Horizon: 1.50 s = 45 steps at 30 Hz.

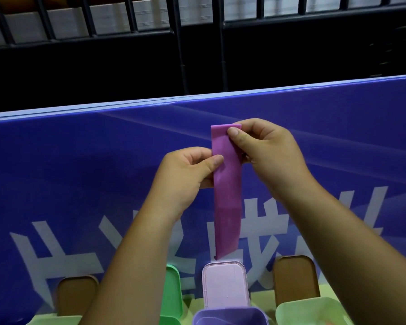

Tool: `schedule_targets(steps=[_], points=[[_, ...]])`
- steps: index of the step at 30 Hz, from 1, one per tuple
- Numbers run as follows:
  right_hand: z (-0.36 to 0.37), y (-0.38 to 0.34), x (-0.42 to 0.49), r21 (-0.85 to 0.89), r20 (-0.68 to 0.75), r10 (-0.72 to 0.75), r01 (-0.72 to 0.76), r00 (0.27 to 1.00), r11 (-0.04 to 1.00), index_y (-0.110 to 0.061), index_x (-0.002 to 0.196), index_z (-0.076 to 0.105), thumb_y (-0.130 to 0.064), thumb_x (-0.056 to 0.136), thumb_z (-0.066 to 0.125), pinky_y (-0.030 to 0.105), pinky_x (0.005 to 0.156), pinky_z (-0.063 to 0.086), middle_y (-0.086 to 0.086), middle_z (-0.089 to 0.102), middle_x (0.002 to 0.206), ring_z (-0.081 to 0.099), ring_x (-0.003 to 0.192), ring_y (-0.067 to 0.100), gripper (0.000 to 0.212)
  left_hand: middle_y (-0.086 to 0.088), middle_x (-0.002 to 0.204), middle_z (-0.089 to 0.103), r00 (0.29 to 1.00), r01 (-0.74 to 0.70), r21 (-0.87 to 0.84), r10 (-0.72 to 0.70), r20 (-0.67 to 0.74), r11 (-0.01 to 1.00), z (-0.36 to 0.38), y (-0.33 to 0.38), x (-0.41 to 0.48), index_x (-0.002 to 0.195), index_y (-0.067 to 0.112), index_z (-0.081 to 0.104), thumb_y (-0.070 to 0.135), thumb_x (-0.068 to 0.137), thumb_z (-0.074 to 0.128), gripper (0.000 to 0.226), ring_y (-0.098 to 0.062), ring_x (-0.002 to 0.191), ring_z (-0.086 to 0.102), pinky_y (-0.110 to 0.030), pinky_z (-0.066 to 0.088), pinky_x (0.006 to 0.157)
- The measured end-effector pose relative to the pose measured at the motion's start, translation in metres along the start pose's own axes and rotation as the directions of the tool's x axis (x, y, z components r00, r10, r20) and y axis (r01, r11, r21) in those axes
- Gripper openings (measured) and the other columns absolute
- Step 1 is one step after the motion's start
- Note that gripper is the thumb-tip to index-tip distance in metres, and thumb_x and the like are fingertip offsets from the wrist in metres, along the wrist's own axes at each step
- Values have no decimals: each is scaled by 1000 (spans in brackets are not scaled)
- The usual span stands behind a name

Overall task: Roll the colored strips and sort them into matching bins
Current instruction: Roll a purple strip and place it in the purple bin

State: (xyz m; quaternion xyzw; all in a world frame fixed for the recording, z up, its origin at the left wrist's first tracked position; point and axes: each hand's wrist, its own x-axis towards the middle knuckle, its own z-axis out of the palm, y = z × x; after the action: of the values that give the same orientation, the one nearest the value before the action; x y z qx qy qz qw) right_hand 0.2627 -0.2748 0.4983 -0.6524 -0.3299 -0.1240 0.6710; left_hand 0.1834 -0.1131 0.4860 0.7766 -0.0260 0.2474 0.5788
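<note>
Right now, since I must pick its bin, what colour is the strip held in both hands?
Magenta-purple; the strip shows best in the head view.

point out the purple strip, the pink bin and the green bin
purple strip [227,195], head view, middle of its hanging length
pink bin [224,285], head view, its bare middle
green bin [172,294], head view, its visible right part
</note>
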Motion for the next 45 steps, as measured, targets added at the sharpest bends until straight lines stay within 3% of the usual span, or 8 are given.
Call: schedule_targets(steps=[7, 16, 20, 28, 31, 35, 45], points=[[-1, 5, -2, -14, 15, -19, 19, 1000, 1000, -23, 110, 77, -26, 106, 67, 26, 74, 63, -5, 79, 97, 76, 90, 13, 11, -6, 99, 83, 1000, -2, -14, 2, 25, 1000, -2, -1, -1, 119, 17, 78, 17, 105, 70, 16, -23, 92, 82, -45, 67, 88], [2, 15, -8, 1, -50, -17, 17, 999, 1000, -23, 108, 80, -21, 103, 71, 41, 81, 66, -6, 80, 98, 76, 94, 17, 11, -12, 105, 81, 999, -15, -110, 20, 45, 994, -1, -3, -1, 126, 16, 71, 8, 104, 69, 24, -28, 89, 81, -40, 65, 74], [5, 19, -10, 0, -77, -28, 28, 997, 1000, -24, 107, 81, -21, 102, 73, 34, 79, 65, -8, 80, 97, 76, 93, 13, 10, -10, 102, 81, 998, -25, -93, 30, 49, 995, -1, -5, -1, 124, 16, 72, 11, 105, 68, 20, -27, 86, 81, -42, 65, 74], [11, 24, -12, -2, -69, -42, 42, 997, 999, -24, 108, 79, -21, 103, 72, 34, 79, 66, -8, 79, 98, 76, 94, 13, 10, -7, 97, 82, 998, -52, -33, 52, 18, 998, 0, -3, 1, 121, 18, 72, 21, 106, 69, 16, -22, 86, 82, -37, 67, 71], [12, 25, -13, -12, -59, -52, 52, 997, 999, -24, 107, 79, -21, 103, 71, 31, 79, 65, -9, 78, 97, 76, 94, 12, 9, -7, 97, 82, 997, -71, -44, 70, -23, 997, -1, -2, 3, 120, 17, 73, 25, 106, 69, 16, -22, 88, 82, -40, 67, 73], [15, 27, -14, -52, -45, -60, 57, 997, 997, -26, 107, 80, -24, 103, 71, 25, 75, 62, -12, 78, 95, 75, 91, 9, 9, -5, 91, 81, 991, -87, -2, 86, -103, 996, -1, -2, 7, 112, 17, 75, 39, 108, 64, 25, -19, 84, 81, -32, 66, 70], [18, 30, -19, 19, -48, -30, 31, 998, 999, -22, 112, 81, -20, 101, 73, 20, 78, 61, -13, 80, 100, 75, 97, 5, 14, -4, 91, 82, 984, -71, -27, 65, -168, 997, 0, -12, 10, 106, 16, 80, 28, 103, 73, 14, -21, 86, 81, -37, 67, 76]])
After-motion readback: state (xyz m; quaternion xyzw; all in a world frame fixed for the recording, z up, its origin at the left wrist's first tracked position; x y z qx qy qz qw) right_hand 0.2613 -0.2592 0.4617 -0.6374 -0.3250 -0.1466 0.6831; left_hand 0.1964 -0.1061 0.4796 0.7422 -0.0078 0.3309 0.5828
